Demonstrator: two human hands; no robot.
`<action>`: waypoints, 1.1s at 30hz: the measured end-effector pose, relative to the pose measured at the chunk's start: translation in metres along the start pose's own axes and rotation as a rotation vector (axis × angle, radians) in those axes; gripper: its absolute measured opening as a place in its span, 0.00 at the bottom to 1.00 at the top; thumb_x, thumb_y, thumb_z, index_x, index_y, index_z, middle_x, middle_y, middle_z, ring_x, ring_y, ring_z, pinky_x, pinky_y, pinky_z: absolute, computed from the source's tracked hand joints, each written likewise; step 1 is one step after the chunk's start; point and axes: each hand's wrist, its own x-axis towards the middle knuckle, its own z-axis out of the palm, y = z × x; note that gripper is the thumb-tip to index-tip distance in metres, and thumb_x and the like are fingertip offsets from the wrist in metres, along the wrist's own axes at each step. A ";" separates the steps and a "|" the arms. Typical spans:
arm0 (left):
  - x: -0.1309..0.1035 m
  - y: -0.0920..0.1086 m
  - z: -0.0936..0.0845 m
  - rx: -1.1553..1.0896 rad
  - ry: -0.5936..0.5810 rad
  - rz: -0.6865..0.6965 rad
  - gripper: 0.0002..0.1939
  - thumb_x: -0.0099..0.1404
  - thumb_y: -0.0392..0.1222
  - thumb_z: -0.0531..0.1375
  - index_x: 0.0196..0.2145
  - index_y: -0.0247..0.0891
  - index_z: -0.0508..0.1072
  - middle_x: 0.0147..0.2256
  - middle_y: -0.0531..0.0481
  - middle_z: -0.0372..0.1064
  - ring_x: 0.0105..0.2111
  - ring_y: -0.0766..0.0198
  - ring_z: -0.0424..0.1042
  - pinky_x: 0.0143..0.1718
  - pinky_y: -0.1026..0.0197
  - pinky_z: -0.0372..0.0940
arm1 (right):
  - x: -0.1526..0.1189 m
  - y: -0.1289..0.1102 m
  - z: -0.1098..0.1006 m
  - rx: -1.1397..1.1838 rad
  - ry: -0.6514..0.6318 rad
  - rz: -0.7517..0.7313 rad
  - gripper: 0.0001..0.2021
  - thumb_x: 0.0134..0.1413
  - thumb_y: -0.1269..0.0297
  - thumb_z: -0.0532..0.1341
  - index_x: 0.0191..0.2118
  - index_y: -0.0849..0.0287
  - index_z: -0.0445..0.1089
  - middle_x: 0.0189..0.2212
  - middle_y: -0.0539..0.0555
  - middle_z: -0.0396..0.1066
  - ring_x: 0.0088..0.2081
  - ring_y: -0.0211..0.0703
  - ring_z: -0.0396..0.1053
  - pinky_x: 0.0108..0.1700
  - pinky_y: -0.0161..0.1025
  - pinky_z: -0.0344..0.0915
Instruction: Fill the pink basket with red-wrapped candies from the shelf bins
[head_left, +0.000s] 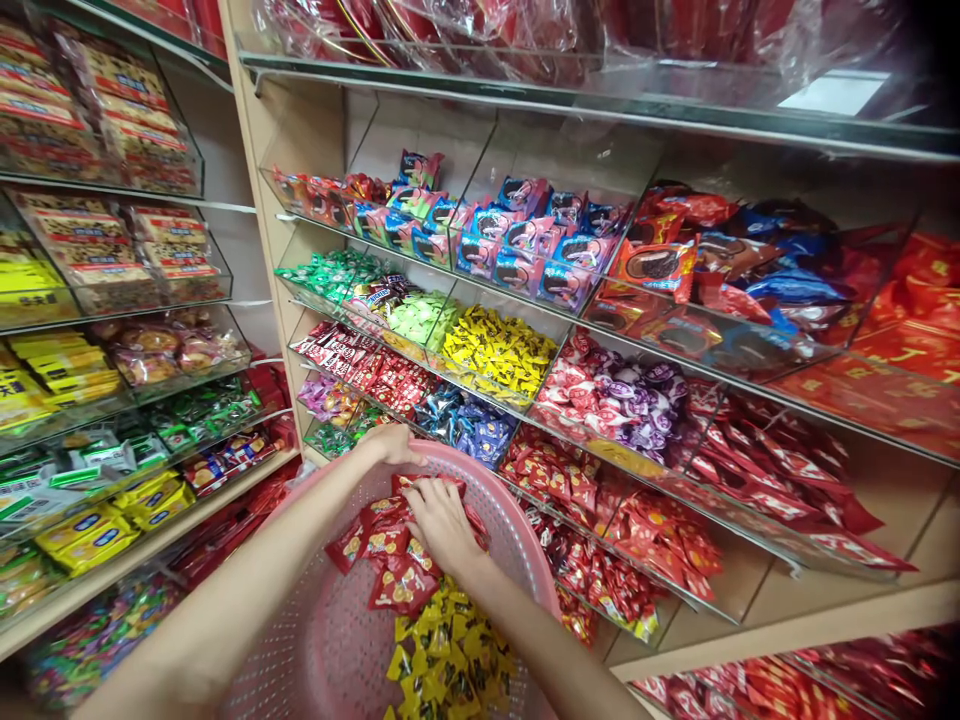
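Note:
A pink perforated basket (529, 530) is tilted in front of the shelves. My left hand (396, 446) is closed on its far rim, with the fingertips partly hidden. Inside the basket, my right hand (441, 520) lies over red-wrapped candies (401, 585), its fingers bent down among them. Whether it grips any of them is hard to make out. Yellow-wrapped candies (450, 655) are heaped nearer to me, beneath my right forearm. The left part of the basket's inside shows bare pink plastic.
Glass-fronted shelves hold yellow candies (499, 350), purple candies (645, 400), blue-and-pink snack packs (525, 235) and red packets (664, 540). A wooden upright (259, 200) stands at the corner. More shelves at left carry yellow packs (86, 535). Glass edges jut out near the basket.

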 end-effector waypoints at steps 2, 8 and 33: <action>0.000 -0.001 0.000 -0.002 0.001 -0.010 0.35 0.42 0.70 0.53 0.35 0.38 0.73 0.36 0.42 0.72 0.36 0.52 0.70 0.34 0.59 0.62 | -0.003 0.000 0.001 0.023 0.000 0.003 0.20 0.49 0.62 0.61 0.48 0.58 0.59 0.44 0.56 0.61 0.46 0.47 0.57 0.46 0.44 0.56; 0.000 -0.001 -0.001 -0.017 0.004 -0.007 0.35 0.41 0.71 0.54 0.36 0.39 0.73 0.36 0.42 0.72 0.36 0.52 0.70 0.34 0.59 0.62 | -0.005 0.011 0.000 0.134 0.026 0.089 0.24 0.49 0.50 0.58 0.51 0.56 0.58 0.45 0.55 0.61 0.46 0.48 0.57 0.47 0.45 0.55; 0.007 0.033 0.000 0.052 -0.001 0.118 0.27 0.47 0.63 0.54 0.35 0.41 0.75 0.36 0.43 0.72 0.37 0.51 0.71 0.34 0.59 0.63 | -0.007 0.026 -0.010 0.507 0.109 0.400 0.17 0.49 0.55 0.61 0.45 0.53 0.64 0.45 0.52 0.65 0.47 0.45 0.59 0.46 0.43 0.53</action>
